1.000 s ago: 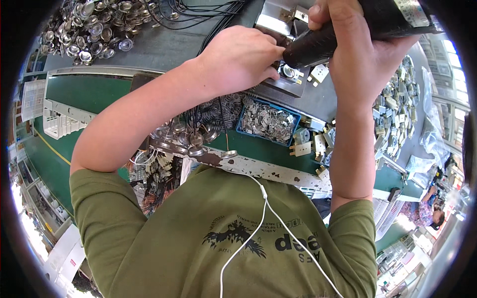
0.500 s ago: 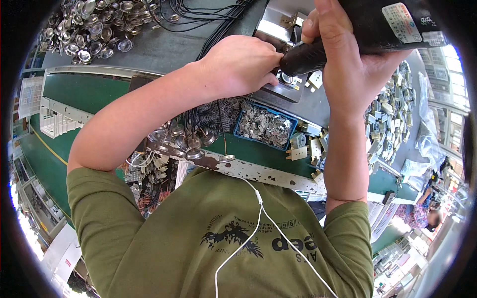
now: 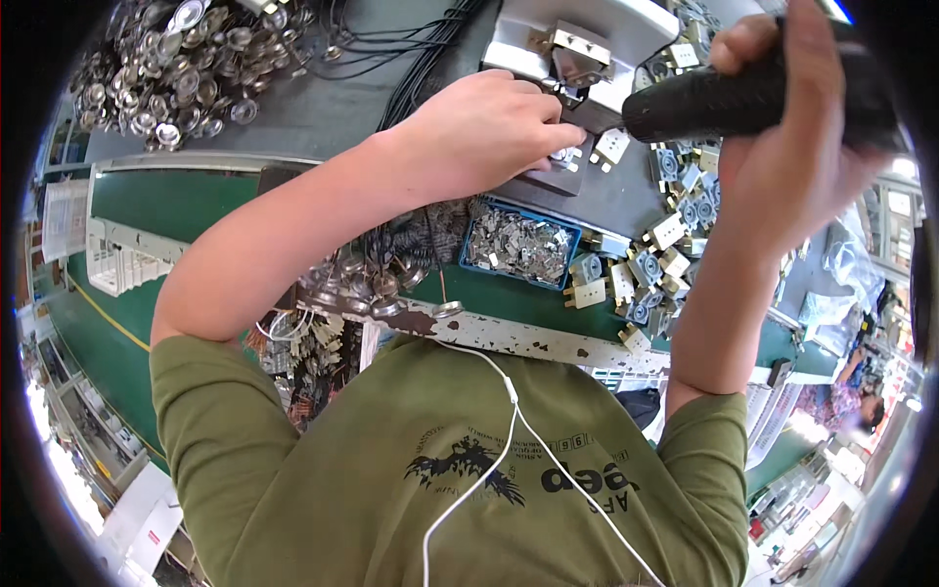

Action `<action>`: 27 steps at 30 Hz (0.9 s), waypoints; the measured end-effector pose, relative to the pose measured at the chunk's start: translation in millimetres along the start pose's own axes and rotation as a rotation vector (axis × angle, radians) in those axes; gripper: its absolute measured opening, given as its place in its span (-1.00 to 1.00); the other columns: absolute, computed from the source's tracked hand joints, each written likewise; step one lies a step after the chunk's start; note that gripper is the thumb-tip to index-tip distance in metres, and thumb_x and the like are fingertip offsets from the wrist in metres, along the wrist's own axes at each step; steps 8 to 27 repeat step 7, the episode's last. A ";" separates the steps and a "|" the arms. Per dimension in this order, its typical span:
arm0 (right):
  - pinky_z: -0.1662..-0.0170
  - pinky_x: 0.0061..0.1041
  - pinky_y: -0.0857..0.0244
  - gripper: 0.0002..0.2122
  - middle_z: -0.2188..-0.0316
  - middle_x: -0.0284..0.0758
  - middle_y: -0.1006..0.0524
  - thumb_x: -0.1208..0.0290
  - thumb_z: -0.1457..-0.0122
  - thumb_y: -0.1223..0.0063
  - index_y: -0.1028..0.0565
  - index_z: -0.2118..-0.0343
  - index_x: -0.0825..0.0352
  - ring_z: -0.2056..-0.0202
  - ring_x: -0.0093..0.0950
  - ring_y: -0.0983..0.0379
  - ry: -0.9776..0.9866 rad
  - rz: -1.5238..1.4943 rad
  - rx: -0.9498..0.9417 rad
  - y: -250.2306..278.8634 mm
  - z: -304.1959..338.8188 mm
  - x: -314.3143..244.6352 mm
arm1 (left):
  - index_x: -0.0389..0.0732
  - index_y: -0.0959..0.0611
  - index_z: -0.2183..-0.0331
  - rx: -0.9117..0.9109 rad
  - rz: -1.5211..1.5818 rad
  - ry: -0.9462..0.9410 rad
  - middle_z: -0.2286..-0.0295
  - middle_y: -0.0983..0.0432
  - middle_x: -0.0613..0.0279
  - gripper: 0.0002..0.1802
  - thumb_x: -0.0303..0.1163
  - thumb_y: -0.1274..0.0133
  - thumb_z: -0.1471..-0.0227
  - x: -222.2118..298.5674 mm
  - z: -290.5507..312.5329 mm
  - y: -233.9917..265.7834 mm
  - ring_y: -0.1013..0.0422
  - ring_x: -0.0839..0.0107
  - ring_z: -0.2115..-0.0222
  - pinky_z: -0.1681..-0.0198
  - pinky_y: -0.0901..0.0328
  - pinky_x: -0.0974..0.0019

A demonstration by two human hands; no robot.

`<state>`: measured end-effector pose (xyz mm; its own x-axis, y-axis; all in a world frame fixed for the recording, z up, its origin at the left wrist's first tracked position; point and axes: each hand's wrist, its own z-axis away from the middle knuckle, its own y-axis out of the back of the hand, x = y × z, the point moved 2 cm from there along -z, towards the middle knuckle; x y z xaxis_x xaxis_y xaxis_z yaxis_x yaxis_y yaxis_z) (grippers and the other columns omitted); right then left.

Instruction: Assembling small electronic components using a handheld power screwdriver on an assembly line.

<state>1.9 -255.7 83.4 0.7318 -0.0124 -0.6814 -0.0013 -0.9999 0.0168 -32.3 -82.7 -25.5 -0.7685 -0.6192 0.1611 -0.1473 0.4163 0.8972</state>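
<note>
A black hand-held power tool (image 3: 709, 103) with a rounded nose is gripped in my right hand (image 3: 787, 186), raised at the upper right. Its nose stands apart from the metal fixture (image 3: 641, 24), to the fixture's right. At the fixture's near side, my left hand (image 3: 479, 132) has its fingers curled together over a small metal piece (image 3: 565, 157). Those fingers hide most of that piece, so its kind does not show. Beside them lies a whitish block with metal prongs (image 3: 612, 147).
Near me are a blue tray (image 3: 562, 284) of small metal pieces and a heap of pronged blocks (image 3: 646, 269). Round metal parts (image 3: 176, 73) pile up at far left, beside black cables (image 3: 430, 64). More round parts (image 3: 357, 284) lie by the white table edge (image 3: 528, 338).
My right hand has drawn the power tool to the right, off the fixture, which now shows more fully. My left hand stays at nearly the same spot.
</note>
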 end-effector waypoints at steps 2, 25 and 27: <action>0.47 -0.60 -0.38 -0.68 0.34 -0.26 -0.59 0.42 -0.25 -0.21 -0.46 0.01 0.47 0.56 -0.58 -0.47 -0.005 0.158 0.023 9.9 -7.4 5.2 | -0.06 -0.65 0.24 0.020 0.056 -0.070 0.38 -0.53 0.31 -0.74 -0.25 -0.29 0.01 -2.7 0.2 8.2 -0.54 0.27 0.27 0.15 -0.39 0.19; 0.40 -0.63 -0.40 -0.61 0.39 -0.29 -0.60 0.36 -0.28 -0.23 -0.44 -0.08 0.43 0.49 -0.58 -0.51 0.010 0.315 0.144 38.8 -12.5 37.9 | -0.01 -0.67 0.18 -0.114 0.043 0.027 0.36 -0.56 0.35 -0.72 -0.25 -0.29 -0.02 2.1 11.4 11.4 -0.56 0.33 0.24 0.15 -0.38 0.22; 0.40 -0.63 -0.40 -0.61 0.39 -0.29 -0.60 0.36 -0.28 -0.23 -0.44 -0.08 0.43 0.49 -0.58 -0.51 0.010 0.315 0.144 38.8 -12.5 37.9 | -0.01 -0.67 0.18 -0.114 0.043 0.027 0.36 -0.56 0.35 -0.72 -0.25 -0.29 -0.02 2.1 11.4 11.4 -0.56 0.33 0.24 0.15 -0.38 0.22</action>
